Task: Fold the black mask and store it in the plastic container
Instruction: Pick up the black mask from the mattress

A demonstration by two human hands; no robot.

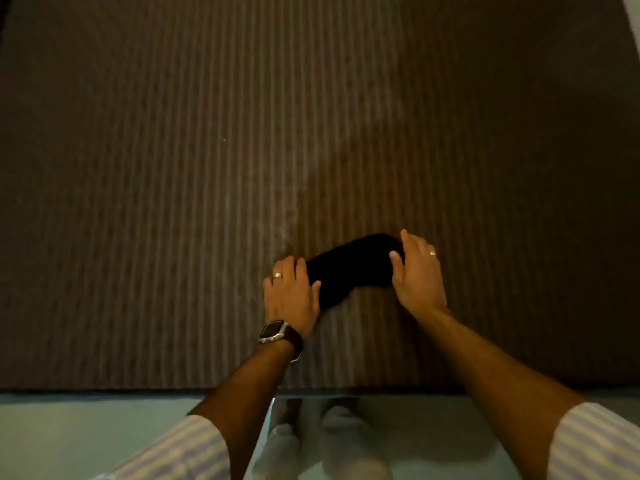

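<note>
The black mask [349, 268] lies flat on a brown ribbed mat, a long dark shape running from lower left to upper right. My left hand [291, 292] grips its left end, fingers curled over the edge and thumb on the cloth. My right hand [417, 271] holds the right end, thumb on top and fingers wrapped behind it. Both ends of the mask are hidden under my hands. No plastic container is in view.
The brown ribbed mat [242, 168] covers most of the surface and stretches far ahead and to both sides. Its near edge meets a glass tabletop [86, 427], through which my feet in light socks [332, 434] show.
</note>
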